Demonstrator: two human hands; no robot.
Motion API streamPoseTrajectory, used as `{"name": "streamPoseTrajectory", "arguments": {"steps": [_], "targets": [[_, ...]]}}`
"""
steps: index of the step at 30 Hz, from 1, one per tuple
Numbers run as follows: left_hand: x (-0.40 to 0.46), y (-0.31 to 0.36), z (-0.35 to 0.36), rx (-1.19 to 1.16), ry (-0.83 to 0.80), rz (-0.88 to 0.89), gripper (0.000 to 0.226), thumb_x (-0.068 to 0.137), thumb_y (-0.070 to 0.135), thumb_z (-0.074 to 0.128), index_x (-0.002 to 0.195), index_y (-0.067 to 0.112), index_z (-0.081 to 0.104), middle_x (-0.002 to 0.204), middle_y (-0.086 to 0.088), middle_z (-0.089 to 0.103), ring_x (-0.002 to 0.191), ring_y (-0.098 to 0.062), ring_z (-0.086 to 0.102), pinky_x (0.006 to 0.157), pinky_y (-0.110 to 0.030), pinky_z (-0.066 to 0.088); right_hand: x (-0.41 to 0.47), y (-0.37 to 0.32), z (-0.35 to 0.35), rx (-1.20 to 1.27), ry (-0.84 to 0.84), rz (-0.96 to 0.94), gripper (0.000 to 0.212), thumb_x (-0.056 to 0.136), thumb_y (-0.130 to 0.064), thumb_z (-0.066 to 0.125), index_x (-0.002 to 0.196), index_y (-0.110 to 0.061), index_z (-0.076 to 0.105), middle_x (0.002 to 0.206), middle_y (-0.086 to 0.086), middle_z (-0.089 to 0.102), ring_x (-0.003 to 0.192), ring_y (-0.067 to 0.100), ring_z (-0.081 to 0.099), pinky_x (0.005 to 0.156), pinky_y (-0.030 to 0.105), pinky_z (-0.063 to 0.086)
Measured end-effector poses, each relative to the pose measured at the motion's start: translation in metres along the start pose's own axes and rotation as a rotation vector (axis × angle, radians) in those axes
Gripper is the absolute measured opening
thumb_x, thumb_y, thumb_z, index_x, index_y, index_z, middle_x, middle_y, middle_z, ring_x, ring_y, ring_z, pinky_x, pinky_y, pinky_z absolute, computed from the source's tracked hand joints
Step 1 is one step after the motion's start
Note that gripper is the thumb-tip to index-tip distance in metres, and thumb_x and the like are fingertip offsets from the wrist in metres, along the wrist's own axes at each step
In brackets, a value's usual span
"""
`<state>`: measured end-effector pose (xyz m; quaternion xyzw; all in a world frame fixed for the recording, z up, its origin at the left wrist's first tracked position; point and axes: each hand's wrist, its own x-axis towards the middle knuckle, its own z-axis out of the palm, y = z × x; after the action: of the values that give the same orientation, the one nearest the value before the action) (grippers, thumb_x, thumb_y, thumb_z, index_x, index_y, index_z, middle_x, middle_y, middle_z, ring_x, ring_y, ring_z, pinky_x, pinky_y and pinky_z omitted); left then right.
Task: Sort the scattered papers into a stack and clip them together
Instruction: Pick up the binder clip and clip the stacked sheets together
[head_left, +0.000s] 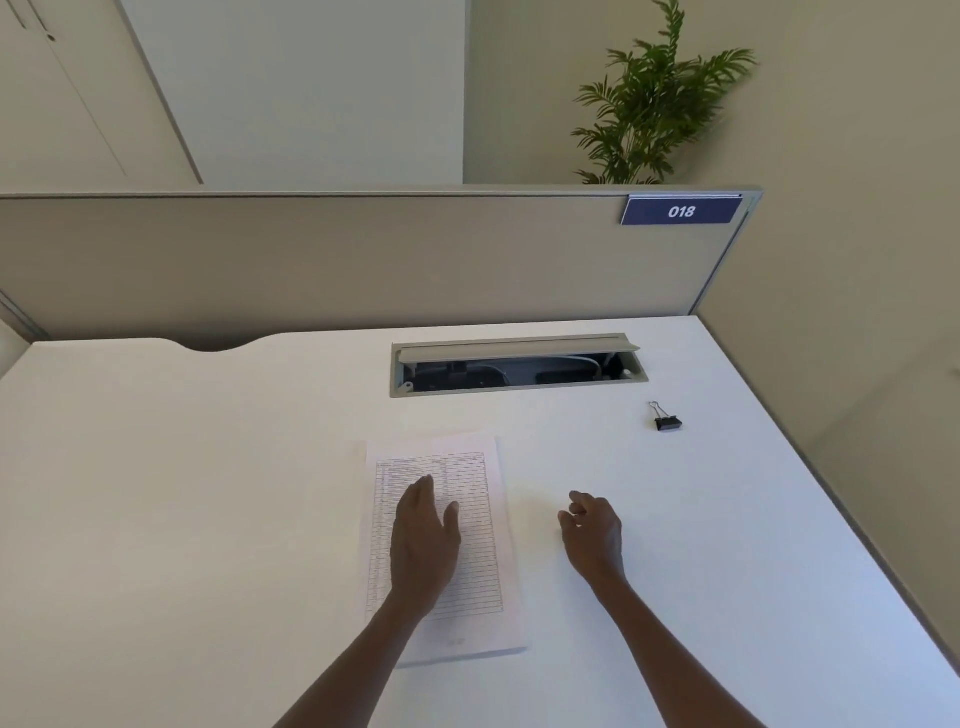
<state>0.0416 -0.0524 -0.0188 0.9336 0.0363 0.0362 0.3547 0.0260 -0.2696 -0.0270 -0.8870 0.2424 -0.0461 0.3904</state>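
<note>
Head view: the left hand lies flat, fingers straight, on the papers, stacked mid-table toward the near edge. The right hand hovers beside them, loosely curled, empty. The clip lies near the far right corner.

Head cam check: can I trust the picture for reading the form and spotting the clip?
Head view: wide-angle bends the desk edges; bright desk washes out the paper stack, table text too soft to read; binder clip dark and distinct; plant slightly blurred.
</note>
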Motion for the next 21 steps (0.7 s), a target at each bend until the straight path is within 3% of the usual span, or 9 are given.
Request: {"name": "streamPoseTrajectory", "arguments": {"steps": [5,10,16,21], "targets": [[0.008,0.035,0.046,0.059,-0.104,0.16,0.063,0.102,0.036,0.044,0.152,0.001,0.027,0.16,-0.015,0.028,0.151,-0.026,0.018,0.122,-0.033,0.014,0.021,0.026,-0.031,-0.032,0.076,-0.049,0.027,0.087,-0.001,0.061,0.114,-0.001,0.066,0.103,0.014,0.063,0.089,0.024,0.064,0.083,0.026,0.047],[0.013,0.063,0.088,0.114,-0.155,0.267,0.062,0.103,0.037,0.039,0.153,0.002,0.024,0.162,-0.013,0.022,0.152,-0.024,0.011,0.122,-0.031,0.004,0.05,0.051,-0.055,-0.052,0.132,-0.098,0.024,0.084,0.002,0.063,0.107,-0.003,0.069,0.098,0.012,0.063,0.083,0.02,0.062,0.083,0.033,0.052],[0.015,0.092,0.131,0.107,-0.192,0.309,0.063,0.103,0.04,0.037,0.152,0.002,0.025,0.163,-0.012,0.021,0.152,-0.024,0.011,0.123,-0.033,0.007,0.095,0.078,-0.081,-0.075,0.19,-0.079,0.023,0.084,0.001,0.064,0.106,-0.001,0.068,0.101,0.014,0.062,0.091,0.027,0.063,0.082,0.028,0.047],[0.009,0.088,0.156,0.142,-0.221,0.322,0.071,0.1,0.049,0.023,0.154,0.002,0.02,0.164,-0.01,0.01,0.153,-0.023,0.004,0.124,-0.036,0.005,0.139,0.087,-0.096,-0.065,0.248,-0.04,0.027,0.084,-0.007,0.069,0.11,-0.002,0.066,0.107,0.017,0.059,0.097,0.033,0.063,0.087,0.039,0.052]]}}
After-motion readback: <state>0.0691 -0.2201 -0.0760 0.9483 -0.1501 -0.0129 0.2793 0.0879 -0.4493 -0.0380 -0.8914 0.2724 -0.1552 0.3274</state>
